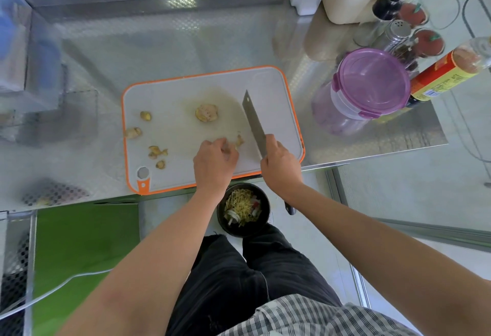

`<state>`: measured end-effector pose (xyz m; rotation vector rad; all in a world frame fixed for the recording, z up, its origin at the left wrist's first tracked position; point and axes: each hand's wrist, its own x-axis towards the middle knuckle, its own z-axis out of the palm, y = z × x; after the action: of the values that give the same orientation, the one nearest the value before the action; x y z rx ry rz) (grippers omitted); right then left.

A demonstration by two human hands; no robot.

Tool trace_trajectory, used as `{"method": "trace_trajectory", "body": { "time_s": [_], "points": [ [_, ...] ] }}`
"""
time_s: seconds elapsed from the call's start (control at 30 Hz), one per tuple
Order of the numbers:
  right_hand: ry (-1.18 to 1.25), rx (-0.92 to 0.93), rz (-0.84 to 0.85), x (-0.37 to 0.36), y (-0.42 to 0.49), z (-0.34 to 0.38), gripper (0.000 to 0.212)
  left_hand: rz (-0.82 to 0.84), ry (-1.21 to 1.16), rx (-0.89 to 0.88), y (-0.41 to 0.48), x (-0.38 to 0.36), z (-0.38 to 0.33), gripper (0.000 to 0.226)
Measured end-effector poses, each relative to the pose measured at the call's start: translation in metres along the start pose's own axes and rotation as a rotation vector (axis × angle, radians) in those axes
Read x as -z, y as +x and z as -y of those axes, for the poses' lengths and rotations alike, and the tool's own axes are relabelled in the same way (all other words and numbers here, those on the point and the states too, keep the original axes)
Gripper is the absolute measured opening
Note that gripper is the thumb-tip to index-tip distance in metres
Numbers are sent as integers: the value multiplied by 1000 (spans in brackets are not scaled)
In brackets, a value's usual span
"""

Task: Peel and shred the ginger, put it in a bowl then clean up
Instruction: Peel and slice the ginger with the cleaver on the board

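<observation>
Nearest me, at 6 o'clock and tucked just under the front edge of the tabletop, is the black bowl. It holds a heap of pale ginger shreds on top of some white and red slivers I can't name. I can't tell what the bowl stands on.

Just above it, the left hand rests on the near edge of the cutting board with its fingers curled down. I can't tell whether that grip has pinched anything or only rakes at the board. A small scrap lies just beside it at 1 o'clock. The right hand has a closed grip on the knife up by the heel of the blade, which points to 11 o'clock.

I judge the shredding mostly done and the clearing-up under way. The risks I see:
- The blade is close to the left hand's knuckles, so a careless sweep could nick them.
- The bowl is below the edge, so bits pushed off the board could miss it and fall to the floor.
- Peel could get swept in with the good shreds.

Further up the board, one ginger chunk lies at the centre. The peel scraps are scattered well apart from it, toward 9 o'clock.

Far off at 2 o'clock stands a clear tub with a purple lid, and I make out nothing inside it. Beside it are a red-and-yellow labelled bottle, a metal shaker and small jars of something red. A cream caddy stands behind them.
</observation>
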<state>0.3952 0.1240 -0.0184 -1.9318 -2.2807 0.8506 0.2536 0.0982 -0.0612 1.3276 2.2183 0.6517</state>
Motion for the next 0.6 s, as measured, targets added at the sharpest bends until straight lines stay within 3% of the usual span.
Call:
{"method": "trace_trajectory", "body": {
  "time_s": [0.17,0.37,0.6],
  "points": [
    [41,115,52,-9,-2,11,16,31,8,-42,-3,5,8,20],
    [455,-180,-10,-3,7,-13,6,-89,-130,63,-3,26,40,20],
    [544,-260,94,-41,-29,10,10,-126,-229,134,-12,38,67,21]
  ]
}}
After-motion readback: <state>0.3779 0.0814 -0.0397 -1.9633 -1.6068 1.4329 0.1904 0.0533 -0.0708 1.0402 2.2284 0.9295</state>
